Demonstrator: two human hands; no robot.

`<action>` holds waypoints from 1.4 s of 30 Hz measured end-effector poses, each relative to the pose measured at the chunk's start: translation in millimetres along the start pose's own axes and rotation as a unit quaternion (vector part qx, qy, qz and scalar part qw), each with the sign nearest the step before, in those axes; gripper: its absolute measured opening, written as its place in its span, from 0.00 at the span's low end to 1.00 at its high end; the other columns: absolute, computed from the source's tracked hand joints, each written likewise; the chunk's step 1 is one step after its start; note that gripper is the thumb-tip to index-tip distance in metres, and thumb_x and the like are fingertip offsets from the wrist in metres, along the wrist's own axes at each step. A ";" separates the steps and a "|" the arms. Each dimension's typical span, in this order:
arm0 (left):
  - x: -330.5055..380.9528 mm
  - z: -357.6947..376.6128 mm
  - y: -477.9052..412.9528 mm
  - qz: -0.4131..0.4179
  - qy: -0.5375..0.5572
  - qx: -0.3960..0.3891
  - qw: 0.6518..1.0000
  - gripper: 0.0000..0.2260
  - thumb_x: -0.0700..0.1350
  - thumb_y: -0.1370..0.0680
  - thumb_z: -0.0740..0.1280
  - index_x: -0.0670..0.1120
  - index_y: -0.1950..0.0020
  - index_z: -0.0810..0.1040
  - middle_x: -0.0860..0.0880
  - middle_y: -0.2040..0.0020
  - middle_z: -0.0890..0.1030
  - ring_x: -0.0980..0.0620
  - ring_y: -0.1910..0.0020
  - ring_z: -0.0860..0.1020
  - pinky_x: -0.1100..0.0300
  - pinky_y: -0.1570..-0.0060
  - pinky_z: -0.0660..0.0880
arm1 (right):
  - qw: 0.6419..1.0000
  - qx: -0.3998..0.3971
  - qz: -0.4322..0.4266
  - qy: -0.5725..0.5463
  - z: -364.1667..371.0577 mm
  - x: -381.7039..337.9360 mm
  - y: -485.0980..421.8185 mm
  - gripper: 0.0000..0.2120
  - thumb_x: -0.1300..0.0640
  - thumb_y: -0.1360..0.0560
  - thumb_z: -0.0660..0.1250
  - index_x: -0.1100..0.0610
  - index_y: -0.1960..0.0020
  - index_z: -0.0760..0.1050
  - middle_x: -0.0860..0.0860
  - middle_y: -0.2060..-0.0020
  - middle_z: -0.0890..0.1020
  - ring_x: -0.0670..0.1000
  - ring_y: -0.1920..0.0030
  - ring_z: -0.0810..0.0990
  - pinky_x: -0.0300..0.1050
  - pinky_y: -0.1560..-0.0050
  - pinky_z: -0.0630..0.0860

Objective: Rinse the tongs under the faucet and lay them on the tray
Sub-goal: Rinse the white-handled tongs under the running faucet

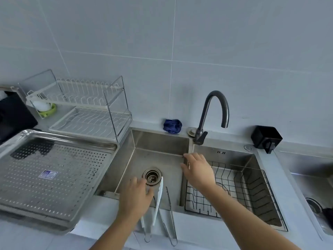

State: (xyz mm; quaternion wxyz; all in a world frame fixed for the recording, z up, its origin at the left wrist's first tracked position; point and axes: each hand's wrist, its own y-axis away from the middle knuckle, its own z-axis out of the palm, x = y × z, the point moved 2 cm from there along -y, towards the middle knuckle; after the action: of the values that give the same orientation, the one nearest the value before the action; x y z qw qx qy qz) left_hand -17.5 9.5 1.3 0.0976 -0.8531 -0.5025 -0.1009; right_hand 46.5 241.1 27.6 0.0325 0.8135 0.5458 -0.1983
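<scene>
Two pairs of tongs lean over the front edge of the left sink basin (158, 141). The white-tipped tongs (158, 199) point towards the drain; the plain metal tongs (170, 212) lie just right of them. My left hand (135, 197) hovers over the white-tipped tongs with fingers spread, and I cannot tell if it touches them. My right hand (198, 170) is open above the divider between the two basins. The dark faucet (214, 114) stands behind the divider, no water running. The perforated steel tray (59, 139) sits on the counter to the left.
A black wire basket (252, 192) fills the right basin. A white two-tier dish rack (86, 112) stands behind the tray. A blue cloth (172, 125) lies on the back ledge, a black box (266, 138) at the right. The drain strainer (152, 175) sits mid-basin.
</scene>
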 end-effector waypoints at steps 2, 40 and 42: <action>-0.5 9.9 10.7 -0.037 -0.008 -0.039 0.999 0.18 0.59 0.22 0.63 0.49 0.39 0.79 0.47 0.41 0.77 0.48 0.46 0.77 0.57 0.57 0.76 | 0.998 -0.044 0.043 0.002 19.4 10.0 13.2 0.19 0.47 0.17 0.62 0.55 0.31 0.74 0.51 0.35 0.78 0.56 0.34 0.72 0.50 0.39 0.75; 2.9 84.1 67.6 -0.109 0.158 0.089 0.977 0.22 0.38 0.36 0.80 0.40 0.42 0.82 0.38 0.48 0.75 0.39 0.52 0.77 0.49 0.59 0.81 | 0.990 -0.088 0.101 -0.050 124.3 76.9 87.4 0.16 0.46 0.15 0.59 0.56 0.37 0.75 0.53 0.44 0.79 0.57 0.43 0.72 0.50 0.41 0.70; 0.6 84.0 68.7 -0.104 0.175 0.105 0.974 0.22 0.37 0.36 0.79 0.40 0.42 0.82 0.40 0.47 0.74 0.41 0.52 0.76 0.51 0.59 0.80 | 0.989 -0.090 0.102 -0.053 124.7 77.8 86.9 0.17 0.45 0.15 0.59 0.56 0.36 0.75 0.53 0.43 0.78 0.56 0.43 0.72 0.49 0.41 0.71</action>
State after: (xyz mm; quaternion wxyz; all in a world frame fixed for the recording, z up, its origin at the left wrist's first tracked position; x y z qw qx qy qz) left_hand 49.2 -0.2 -83.7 0.2617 -0.7506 -0.5710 -0.2050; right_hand 114.3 240.6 -129.1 0.1546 0.8469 0.4730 -0.1872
